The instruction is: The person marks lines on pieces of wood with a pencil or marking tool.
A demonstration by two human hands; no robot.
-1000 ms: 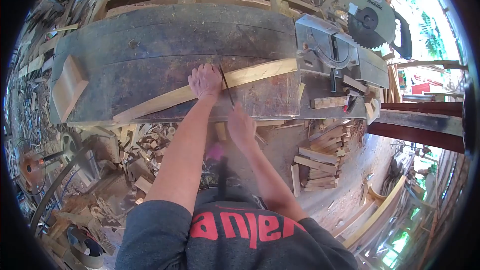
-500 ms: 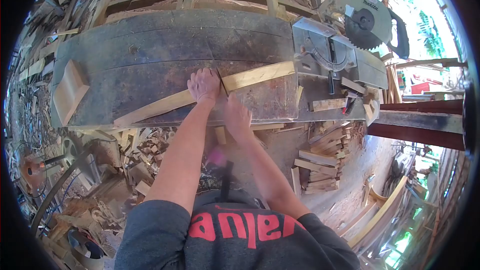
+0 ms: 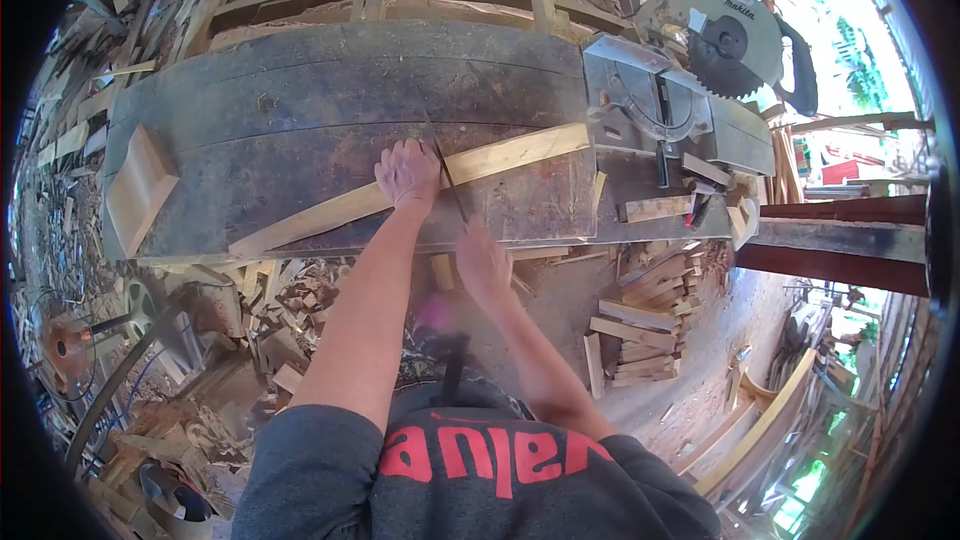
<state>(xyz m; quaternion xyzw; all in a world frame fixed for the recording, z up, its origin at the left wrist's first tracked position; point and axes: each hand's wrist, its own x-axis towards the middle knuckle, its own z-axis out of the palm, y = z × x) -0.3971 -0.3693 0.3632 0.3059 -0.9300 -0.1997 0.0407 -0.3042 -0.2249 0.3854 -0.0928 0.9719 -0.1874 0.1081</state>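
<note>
A long pale wooden strip [image 3: 515, 152] lies slantwise on the dark workbench [image 3: 300, 155]. My left hand [image 3: 408, 175] is closed over the strip near its middle, pressing it against the bench top. Just to the right of that hand, a thin dark saw blade [image 3: 451, 183] crosses the strip. My right hand [image 3: 484, 258], slightly blurred, is wrapped round the near end of the saw, close to the bench's front edge. The saw's handle is hidden inside the fingers.
A miter saw [image 3: 735, 45] stands at the bench's right end, with wood offcuts [image 3: 655, 209] in front of it. A wide wooden block [image 3: 141, 190] rests at the far left. Stacked wood pieces [image 3: 640, 330] and scraps cover parts of the floor.
My right hand has moved back toward my body with the saw, and more of the blade shows on the near side of the strip. My left hand has stayed in place.
</note>
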